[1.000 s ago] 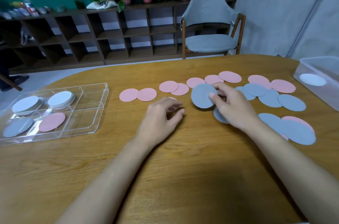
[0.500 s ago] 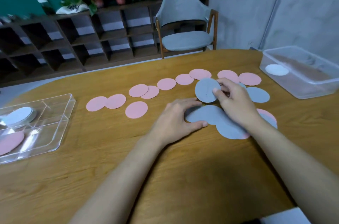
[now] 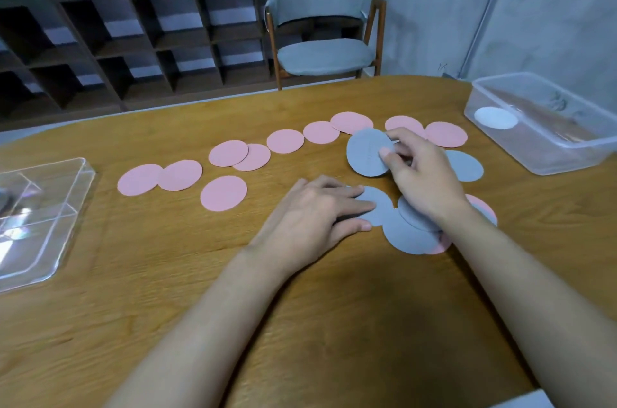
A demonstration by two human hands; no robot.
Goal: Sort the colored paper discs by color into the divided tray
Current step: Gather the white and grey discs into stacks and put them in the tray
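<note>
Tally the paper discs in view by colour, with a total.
Pink discs: 11
Grey discs: 5, one held in the right hand
White discs: 1, in the clear box
Total: 17 seen; overlaps may hide more.

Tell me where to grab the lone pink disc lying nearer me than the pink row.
Probably its near rim, coming from your side: the lone pink disc lies flat on the table, touching no other disc, so a fingernail must lift an edge before a pinch grip. The left hand is closest.
</note>
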